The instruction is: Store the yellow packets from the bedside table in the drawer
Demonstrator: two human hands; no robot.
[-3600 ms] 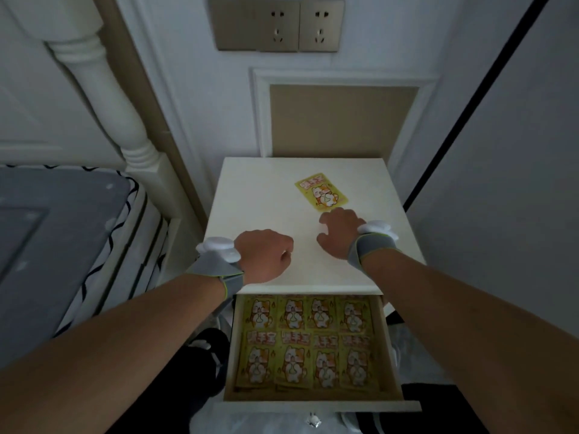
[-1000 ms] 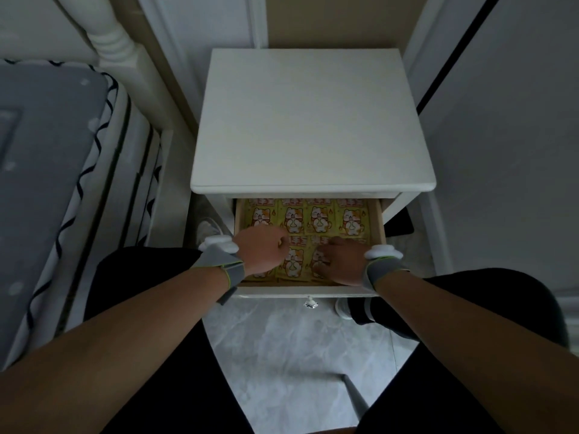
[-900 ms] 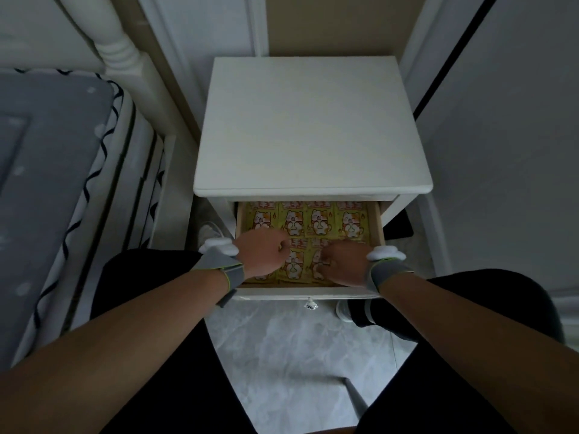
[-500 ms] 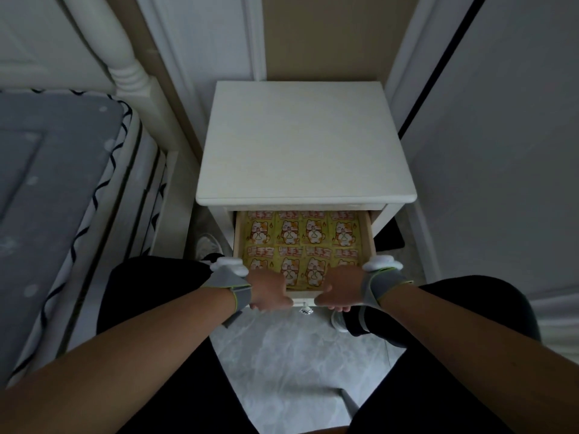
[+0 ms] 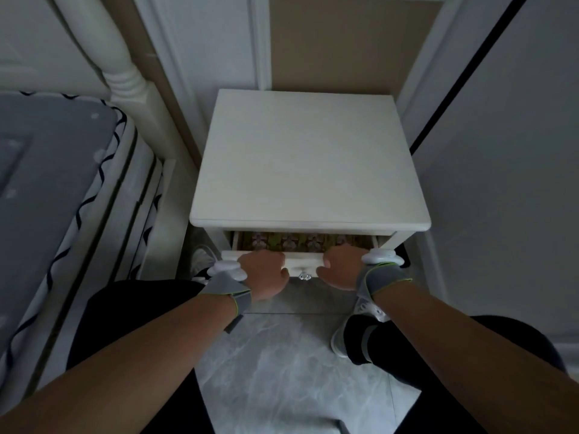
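Both hands curl closed on the front panel of the white wooden drawer [image 5: 303,262]: left hand [image 5: 264,274] and right hand [image 5: 340,267] flank its small glass knob [image 5: 304,275]. Beyond the knuckles, a narrow open slot shows the yellow cartoon-printed packets [image 5: 300,240] under the white bedside table [image 5: 308,170] edge.

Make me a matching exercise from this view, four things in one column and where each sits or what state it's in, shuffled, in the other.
Things:
1. drawer
2. yellow packets
3. left hand
4. glass knob

Descriptions:
A. pressed on the drawer front, left of the knob
B. dimly visible inside the drawer gap
C. nearly closed, a narrow gap left
D. centred on the drawer front, between both hands

Pairs: 1-C, 2-B, 3-A, 4-D
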